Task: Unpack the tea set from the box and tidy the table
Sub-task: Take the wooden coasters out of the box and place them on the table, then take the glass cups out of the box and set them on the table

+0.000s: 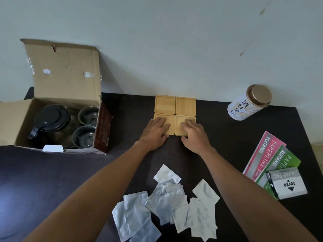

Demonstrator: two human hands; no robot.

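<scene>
- Bamboo-coloured square coasters [175,115], four of them, lie in a two-by-two block at the far edge of the dark counter [227,130], edges touching, the far pair against the pale wall.
- The left hand [156,132] lies flat on the near-left coaster, fingers spread and pointing toward the wall; its grip is released, pressing down and grasping nothing.
- The right hand [194,134] lies the same way on the near-right coaster, fingers extended on top, thumb at the near edge; its grip is likewise released.
- A cardboard box [21,119] stands open at the left end of the counter, its rear flap raised against the wall.
- Inside the box sits a glass teapot [52,122] with a black lid and black handle, and beside it, toward the right wall of the box, two glass cups [86,125], one behind the other.
- A dark brown carton [103,131] leans against the box's right side.
- A white tea tin [249,103] with a bronze lid stands at the far right, well apart from the coasters.
- Silvery foil sachets [167,205] lie scattered in a loose heap near the front edge, between the two forearms.
- At the right, a pink and a green receipt booklet [267,156] overlap, with a grey stamp pad box [288,184] resting on their near end.
</scene>
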